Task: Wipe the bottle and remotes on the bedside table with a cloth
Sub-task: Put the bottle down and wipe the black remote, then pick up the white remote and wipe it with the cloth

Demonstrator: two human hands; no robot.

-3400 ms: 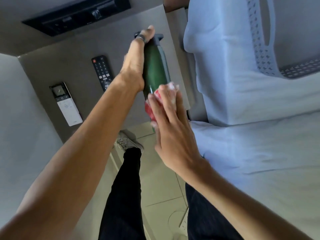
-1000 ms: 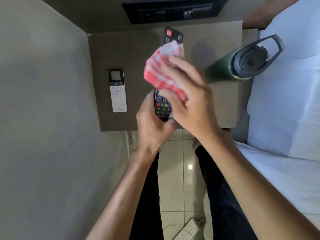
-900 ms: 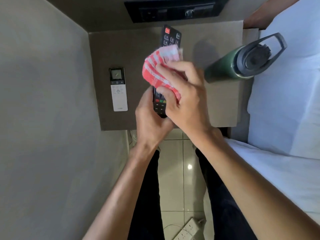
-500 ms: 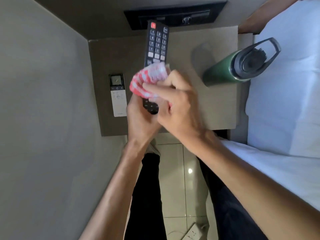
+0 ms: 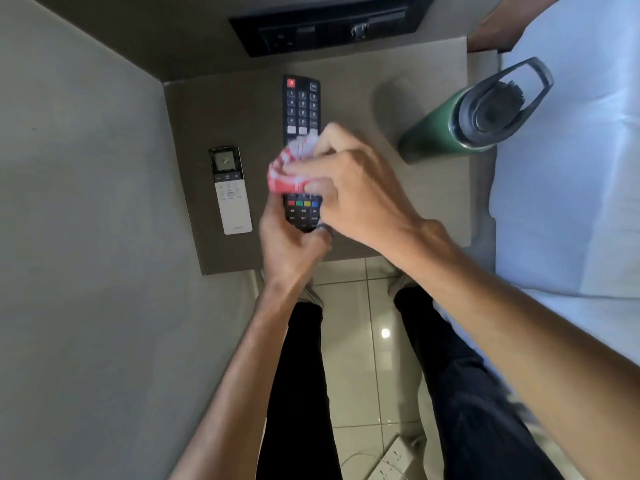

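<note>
My left hand (image 5: 289,242) grips the near end of the black TV remote (image 5: 301,105), holding it buttons-up above the bedside table (image 5: 433,202). My right hand (image 5: 360,195) presses a bunched red-and-white cloth (image 5: 289,169) onto the middle of that remote. The cloth hides the remote's middle buttons. A white remote (image 5: 231,195) with a small screen lies flat on the table to the left. The green bottle (image 5: 436,133) with a dark looped lid stands at the table's right edge, apart from both hands.
A grey wall (image 5: 79,237) bounds the table on the left. A black socket panel (image 5: 329,26) sits on the wall behind it. A bed with white sheets (image 5: 571,185) lies to the right. A white power strip (image 5: 391,459) lies on the tiled floor by my legs.
The bottle went from my left hand onto the table's right side. Over the last second the cloth slid along the black remote toward its near end, then back to its middle.
</note>
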